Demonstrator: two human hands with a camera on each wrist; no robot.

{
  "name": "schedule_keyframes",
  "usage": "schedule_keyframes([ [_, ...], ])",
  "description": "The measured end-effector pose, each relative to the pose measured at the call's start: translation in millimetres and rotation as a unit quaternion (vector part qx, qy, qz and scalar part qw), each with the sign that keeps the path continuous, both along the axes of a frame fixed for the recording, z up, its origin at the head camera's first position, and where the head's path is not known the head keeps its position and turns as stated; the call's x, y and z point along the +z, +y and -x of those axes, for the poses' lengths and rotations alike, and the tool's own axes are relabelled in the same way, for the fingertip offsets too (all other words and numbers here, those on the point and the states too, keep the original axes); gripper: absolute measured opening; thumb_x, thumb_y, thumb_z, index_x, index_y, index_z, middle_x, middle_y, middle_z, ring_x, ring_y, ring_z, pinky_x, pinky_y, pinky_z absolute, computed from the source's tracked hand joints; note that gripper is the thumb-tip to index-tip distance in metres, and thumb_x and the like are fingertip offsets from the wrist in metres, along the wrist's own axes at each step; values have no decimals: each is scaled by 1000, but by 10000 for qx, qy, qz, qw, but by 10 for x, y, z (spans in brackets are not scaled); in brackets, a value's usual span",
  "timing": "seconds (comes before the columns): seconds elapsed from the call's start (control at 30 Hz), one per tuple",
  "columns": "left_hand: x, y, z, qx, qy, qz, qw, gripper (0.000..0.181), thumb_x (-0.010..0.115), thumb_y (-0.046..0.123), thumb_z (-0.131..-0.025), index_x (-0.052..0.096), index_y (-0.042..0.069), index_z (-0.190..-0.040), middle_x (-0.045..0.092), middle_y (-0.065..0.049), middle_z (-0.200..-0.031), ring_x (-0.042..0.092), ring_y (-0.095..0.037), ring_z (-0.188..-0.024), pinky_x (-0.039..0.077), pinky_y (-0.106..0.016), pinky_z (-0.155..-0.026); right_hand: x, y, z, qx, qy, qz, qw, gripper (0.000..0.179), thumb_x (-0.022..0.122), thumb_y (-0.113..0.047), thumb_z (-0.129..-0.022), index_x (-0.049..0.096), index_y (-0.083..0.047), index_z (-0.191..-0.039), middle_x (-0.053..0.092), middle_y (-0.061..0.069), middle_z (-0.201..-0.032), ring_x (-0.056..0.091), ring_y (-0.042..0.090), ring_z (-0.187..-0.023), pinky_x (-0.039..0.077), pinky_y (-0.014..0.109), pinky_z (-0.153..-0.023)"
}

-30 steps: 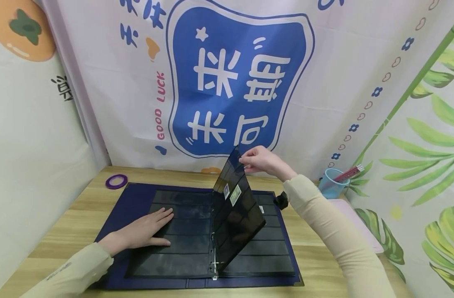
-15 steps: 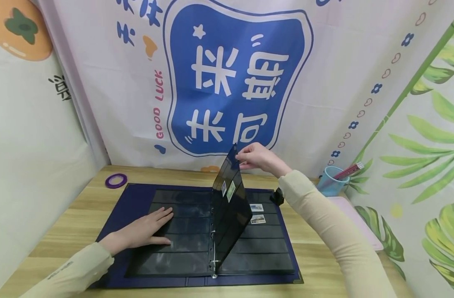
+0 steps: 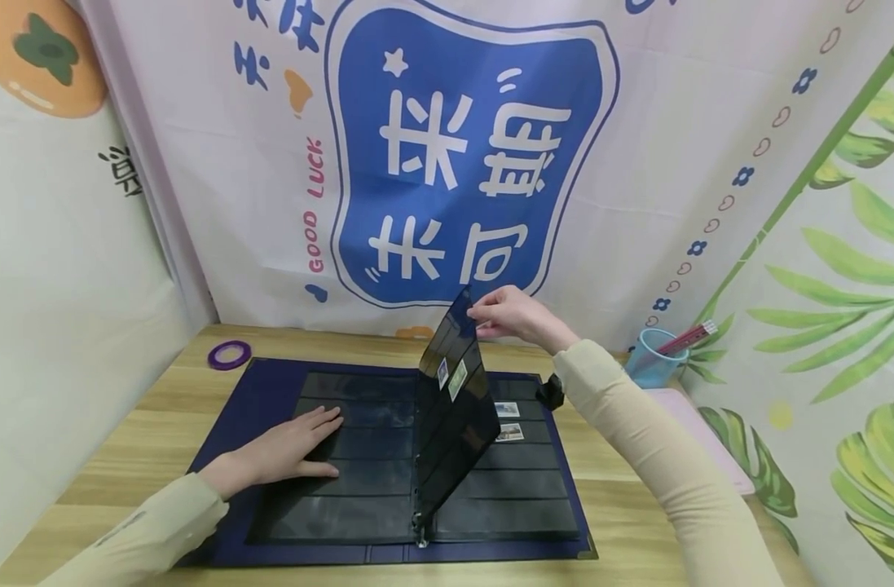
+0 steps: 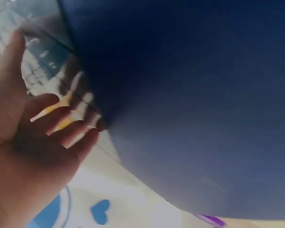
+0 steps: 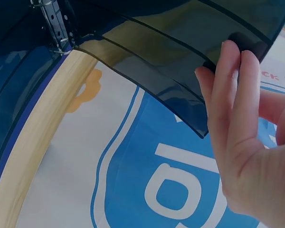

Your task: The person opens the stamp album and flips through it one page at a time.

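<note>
A dark blue stamp album (image 3: 230,424) lies spread out on the wooden table, its black pages divided into strips. My right hand (image 3: 518,316) pinches the upper outer edge of one raised black page (image 3: 454,440), which stands tilted up from the ring binding (image 5: 54,21). Two small stamps, one purplish (image 3: 442,372) and one green (image 3: 457,381), show on that page. Partly behind it, two more stamps (image 3: 507,410) sit on the right-hand page (image 3: 523,485). With fingers spread, my left hand (image 3: 288,451) rests on the left-hand page (image 3: 366,444).
A purple tape roll (image 3: 230,355) lies at the table's back left. At the back right stands a light blue cup (image 3: 650,359) with pencils (image 3: 687,339), near a pink board (image 3: 699,432). A small black object (image 3: 551,392) is by the album's right edge. A printed cloth (image 3: 270,212) hangs behind.
The raised page has swung a little to the left with the right hand, uncovering more of the stamps on the right-hand page. My left hand has stayed in place.
</note>
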State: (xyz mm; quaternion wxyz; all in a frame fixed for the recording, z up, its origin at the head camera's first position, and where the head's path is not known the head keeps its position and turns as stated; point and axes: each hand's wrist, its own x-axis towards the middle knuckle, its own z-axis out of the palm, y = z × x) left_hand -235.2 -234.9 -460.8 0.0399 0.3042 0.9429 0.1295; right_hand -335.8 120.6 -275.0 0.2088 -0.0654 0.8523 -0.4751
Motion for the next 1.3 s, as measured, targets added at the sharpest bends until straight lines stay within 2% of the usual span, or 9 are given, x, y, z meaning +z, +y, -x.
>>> schedule_keyframes([
  [0.1, 93, 136, 2, 270, 66, -232, 9993, 78, 66, 50, -90, 49, -4, -143, 49, -27, -147, 52, -45, -131, 48, -58, -101, 3, -39, -20, 91, 55, -10, 9999, 37, 57, -18, -101, 59, 1, -134, 61, 21, -132, 64, 2, -65, 54, 14, -60],
  [0.17, 200, 286, 1, 404, 289, -494, 9975, 69, 66, 45, -92, 54, -5, -138, 58, -26, -138, 61, -39, -122, 53, -53, -96, 11, -65, -33, 143, 120, -51, 9998, 37, 57, -18, -101, 60, 0, -133, 62, 20, -131, 64, 3, -66, 54, 15, -60],
  [0.3, 554, 669, 1, 438, 697, -1201, 9893, 42, 65, 36, -96, 69, 0, -118, 74, -14, -109, 72, -23, -94, 59, -38, -81, 21, -102, -41, 162, 224, -137, 9995, 34, 59, -20, -101, 63, -1, -129, 66, 14, -117, 65, 5, -68, 55, 16, -61],
  [0.37, 758, 865, 3, 367, 798, -1505, 9847, 31, 63, 34, -97, 73, 6, -106, 75, -4, -92, 69, -12, -77, 57, -29, -71, 20, -111, -40, 149, 281, -165, 9994, 33, 60, -20, -100, 65, -2, -128, 66, 10, -110, 66, 6, -69, 56, 17, -63],
  [0.47, 1052, 1102, -9, 287, 770, -1872, 9789, 24, 62, 32, -98, 73, 12, -91, 68, 5, -72, 55, -2, -60, 47, -21, -60, 16, -140, -42, 136, 379, -173, 9990, 32, 62, -22, -99, 66, -3, -125, 66, 7, -104, 66, 7, -72, 57, 18, -66],
  [0.63, 1362, 1311, -40, 349, 769, -2139, 9732, 29, 62, 35, -98, 72, 13, -84, 60, 6, -63, 47, -4, -53, 39, -21, -54, 6, -224, -60, 144, 533, -62, 9985, 31, 63, -22, -98, 68, -2, -121, 65, 7, -104, 66, 8, -77, 60, 24, -76],
  [0.83, 1490, 1376, -70, 615, 741, -2119, 9725, 37, 59, 40, -99, 65, 14, -73, 51, 4, -56, 44, -8, -48, 33, -23, -50, -8, -356, -84, 132, 695, -34, 9975, 28, 65, -24, -97, 70, -4, -116, 67, 8, -105, 68, 11, -81, 60, 29, -83],
  [1.1, 1524, 1395, -99, 737, 636, -1981, 9753, 41, 63, 48, -94, 64, 17, -67, 54, 5, -54, 48, -8, -48, 34, -24, -47, -33, -517, -87, -3, 810, 106, 9967, 24, 69, -23, -94, 73, -5, -110, 72, 12, -107, 72, 14, -82, 61, 28, -76],
  [1.3, 1565, 1359, -178, 600, 705, -1969, 9760, 28, 63, 26, -93, 62, 17, -67, 49, 7, -53, 43, -7, -46, 31, -22, -48, -50, -554, -105, 86, 807, 170, 9966, 29, 70, -28, -93, 72, -6, -112, 74, 12, -108, 74, 16, -82, 61, 32, -79],
])
